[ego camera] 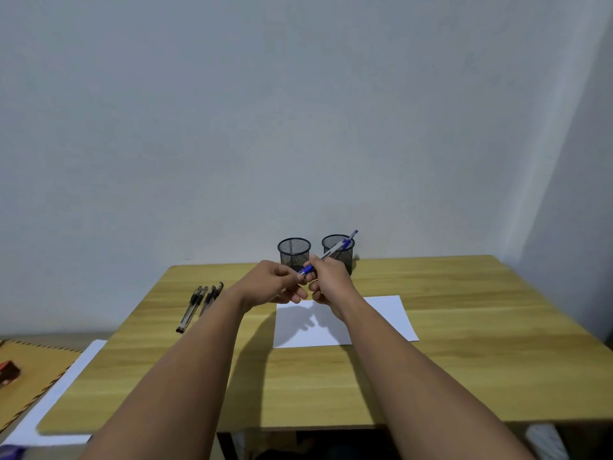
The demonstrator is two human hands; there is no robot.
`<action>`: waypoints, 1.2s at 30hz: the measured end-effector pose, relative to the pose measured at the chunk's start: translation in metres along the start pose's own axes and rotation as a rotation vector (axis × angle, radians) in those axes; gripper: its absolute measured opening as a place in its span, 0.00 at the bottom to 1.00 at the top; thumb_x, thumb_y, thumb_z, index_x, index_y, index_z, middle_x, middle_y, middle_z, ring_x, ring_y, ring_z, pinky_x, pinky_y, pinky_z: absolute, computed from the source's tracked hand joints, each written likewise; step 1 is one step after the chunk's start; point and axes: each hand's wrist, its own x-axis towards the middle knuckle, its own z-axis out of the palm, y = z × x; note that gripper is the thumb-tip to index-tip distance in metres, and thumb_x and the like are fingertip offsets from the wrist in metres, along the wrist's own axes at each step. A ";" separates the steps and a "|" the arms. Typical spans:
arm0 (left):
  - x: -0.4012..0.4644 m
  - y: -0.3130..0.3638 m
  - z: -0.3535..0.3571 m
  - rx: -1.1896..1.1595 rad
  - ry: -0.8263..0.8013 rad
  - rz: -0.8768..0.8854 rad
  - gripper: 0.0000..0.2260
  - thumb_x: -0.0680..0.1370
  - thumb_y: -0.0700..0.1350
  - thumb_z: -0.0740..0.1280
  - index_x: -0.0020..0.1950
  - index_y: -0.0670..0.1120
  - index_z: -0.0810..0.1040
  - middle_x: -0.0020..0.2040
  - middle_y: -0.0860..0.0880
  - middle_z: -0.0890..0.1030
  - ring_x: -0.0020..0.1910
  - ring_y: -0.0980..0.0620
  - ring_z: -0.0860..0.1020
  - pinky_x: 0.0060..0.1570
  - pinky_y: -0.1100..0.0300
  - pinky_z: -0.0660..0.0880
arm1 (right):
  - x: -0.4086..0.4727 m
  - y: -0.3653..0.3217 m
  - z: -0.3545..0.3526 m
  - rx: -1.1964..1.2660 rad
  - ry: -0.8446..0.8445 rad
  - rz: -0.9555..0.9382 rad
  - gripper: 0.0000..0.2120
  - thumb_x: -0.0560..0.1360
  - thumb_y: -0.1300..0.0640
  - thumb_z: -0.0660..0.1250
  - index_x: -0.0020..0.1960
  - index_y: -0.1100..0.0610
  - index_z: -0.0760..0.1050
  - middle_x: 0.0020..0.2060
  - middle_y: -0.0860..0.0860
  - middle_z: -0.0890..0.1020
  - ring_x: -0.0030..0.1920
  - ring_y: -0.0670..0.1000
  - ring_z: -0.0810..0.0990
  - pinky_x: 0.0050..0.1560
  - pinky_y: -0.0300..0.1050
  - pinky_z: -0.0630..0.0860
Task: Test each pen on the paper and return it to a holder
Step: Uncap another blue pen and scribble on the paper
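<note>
Blue pen (326, 254) is held up in mid-frame, above the tabletop (464, 343), between both hands. Right hand (326, 283) is curled around the barrel w/ fingers closed on it; pen slants from lower left to upper right, its far end poking up past the right-hand holder. Left hand (277, 283) meets it at the lower end, thumb and fingertips pinched on the blue grip/tip section, other fingers loosely curled. Can't tell if a cap is on or coming off there.

Pen: clear barrel, blue grip, blue end piece at top. No brand or print readable on it, too small.

White paper (381, 318) lies flat on the tabletop just below the hands, partly under their shadow; no marks visible on it.

Two black mesh holders stand at the back edge of the tabletop near the wall: left holder (294, 250) and right holder (341, 249), close but apart. The hands sit in front of them, partly covering their lower parts. Contents can't be made out.

Left of centre, four dark pens (199, 305) lie side by side on the tabletop, roughly parallel, well apart from the hands. No writing legible anywhere.
</note>
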 end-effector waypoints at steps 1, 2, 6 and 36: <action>0.002 0.000 0.002 -0.013 0.001 0.000 0.11 0.83 0.46 0.67 0.52 0.39 0.84 0.45 0.43 0.87 0.40 0.53 0.83 0.54 0.54 0.80 | 0.002 0.001 0.000 0.020 0.011 -0.006 0.14 0.87 0.52 0.63 0.46 0.57 0.78 0.24 0.46 0.77 0.23 0.45 0.68 0.27 0.39 0.64; 0.005 0.001 0.003 -0.030 -0.001 0.002 0.11 0.83 0.46 0.67 0.50 0.39 0.83 0.44 0.43 0.87 0.38 0.53 0.83 0.53 0.54 0.81 | 0.005 0.001 0.000 0.047 0.026 -0.012 0.14 0.87 0.52 0.63 0.45 0.57 0.77 0.23 0.46 0.76 0.22 0.45 0.68 0.26 0.38 0.63; 0.020 0.008 0.006 -0.098 -0.008 0.001 0.10 0.83 0.45 0.66 0.47 0.41 0.82 0.43 0.41 0.86 0.37 0.53 0.84 0.52 0.55 0.83 | 0.023 -0.006 0.007 0.093 0.096 -0.029 0.16 0.87 0.54 0.62 0.42 0.58 0.75 0.21 0.47 0.73 0.17 0.44 0.67 0.23 0.37 0.62; 0.022 -0.128 -0.005 1.029 0.412 0.302 0.17 0.81 0.53 0.63 0.67 0.50 0.79 0.63 0.50 0.78 0.60 0.45 0.75 0.56 0.49 0.74 | 0.062 0.081 -0.016 0.034 0.135 -0.193 0.08 0.80 0.61 0.74 0.48 0.65 0.78 0.31 0.52 0.83 0.31 0.51 0.77 0.29 0.45 0.70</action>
